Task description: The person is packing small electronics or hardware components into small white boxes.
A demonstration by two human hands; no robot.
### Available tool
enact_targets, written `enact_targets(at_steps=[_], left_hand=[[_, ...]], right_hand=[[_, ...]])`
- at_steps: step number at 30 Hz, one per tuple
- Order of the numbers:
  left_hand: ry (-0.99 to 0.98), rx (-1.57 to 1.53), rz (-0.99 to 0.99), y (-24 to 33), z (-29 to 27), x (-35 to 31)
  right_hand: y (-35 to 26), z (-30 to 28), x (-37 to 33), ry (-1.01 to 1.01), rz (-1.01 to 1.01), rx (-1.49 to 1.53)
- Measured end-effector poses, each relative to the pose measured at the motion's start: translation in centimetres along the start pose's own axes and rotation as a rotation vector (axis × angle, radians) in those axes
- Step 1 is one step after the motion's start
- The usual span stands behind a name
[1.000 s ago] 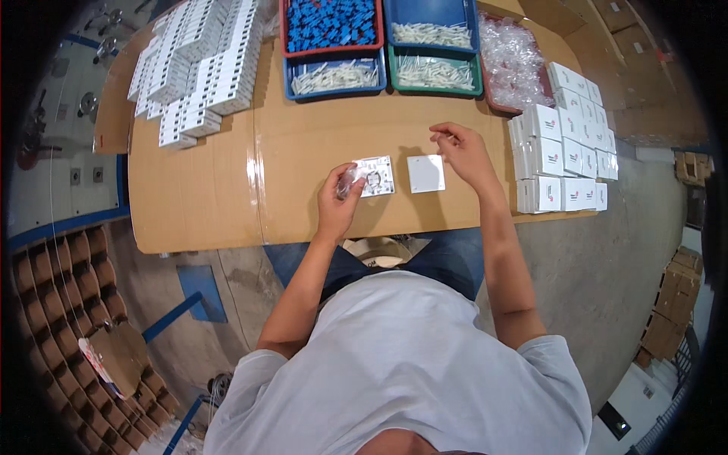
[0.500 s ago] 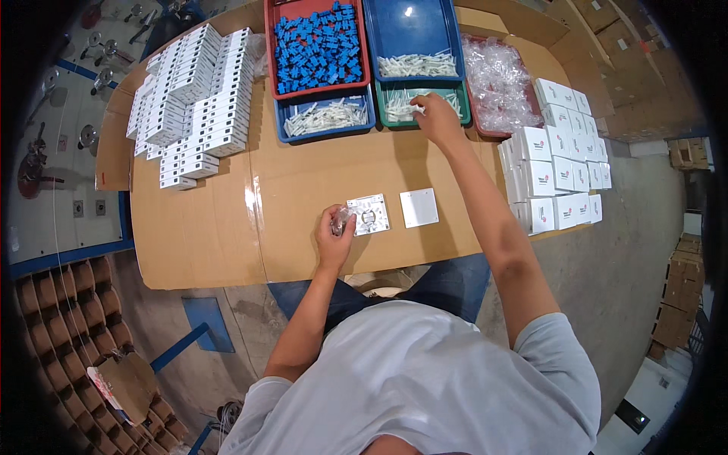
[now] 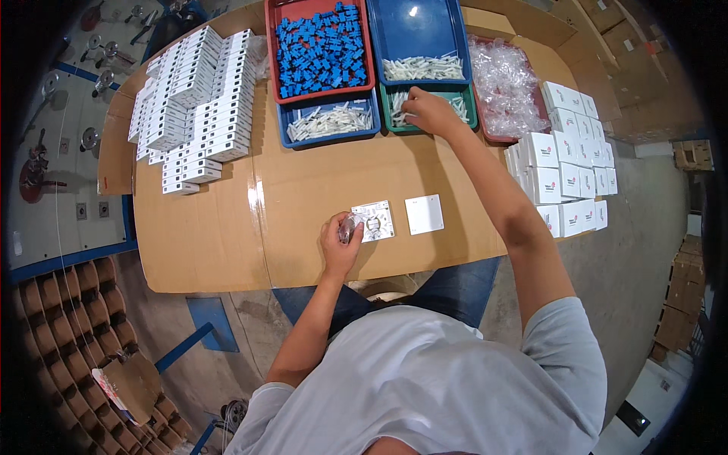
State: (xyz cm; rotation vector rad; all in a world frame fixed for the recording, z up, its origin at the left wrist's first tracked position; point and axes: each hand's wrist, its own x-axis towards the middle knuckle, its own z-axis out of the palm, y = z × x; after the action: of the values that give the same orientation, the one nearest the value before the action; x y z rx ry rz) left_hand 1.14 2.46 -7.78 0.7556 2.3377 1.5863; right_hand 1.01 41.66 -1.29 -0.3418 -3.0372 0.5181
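Right fingers [image 3: 409, 108] at the green tray [image 3: 403, 128] of white sticks [image 3: 459, 108] — left fingers [image 3: 331, 228] round a clear plastic piece [image 3: 347, 228].

The green tray [image 3: 402, 130] holds white sticks [image 3: 397, 111]. Left of the green tray, a blue tray [image 3: 331, 142] shows; right of it, white boxes [image 3: 567, 155] carry red marks; in front, a white panel [image 3: 378, 221] has a dark ring.

No lettering can be read. Small red marks [image 3: 552, 184] with dark print, too tiny to make out, stand on the white boxes [image 3: 565, 148] stacked at the right side of the bench [image 3: 199, 243].
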Motion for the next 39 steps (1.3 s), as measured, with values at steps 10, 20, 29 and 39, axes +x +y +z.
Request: enact_targets(at_steps=[10,20,29,39], left_hand=[[-0.009,0.033,0.016,0.3,-0.2,0.1],[-0.015,0.027,0.014,0.4,-0.1,0.1],[-0.005,0.047,0.045,0.6,0.0,0.2],[-0.004,0.047,0.023,0.7,-0.2,0.2]], right_hand=[[1.1,-0.2,-1.6,0.216,0.027,0.031],[1.9,-0.7,-0.5,-0.099,0.071,-0.109],[1.8,-0.6,-0.6,-0.12,0.058,-0.116],[1.3,-0.7,-1.0,-0.03,0.103,-0.127]])
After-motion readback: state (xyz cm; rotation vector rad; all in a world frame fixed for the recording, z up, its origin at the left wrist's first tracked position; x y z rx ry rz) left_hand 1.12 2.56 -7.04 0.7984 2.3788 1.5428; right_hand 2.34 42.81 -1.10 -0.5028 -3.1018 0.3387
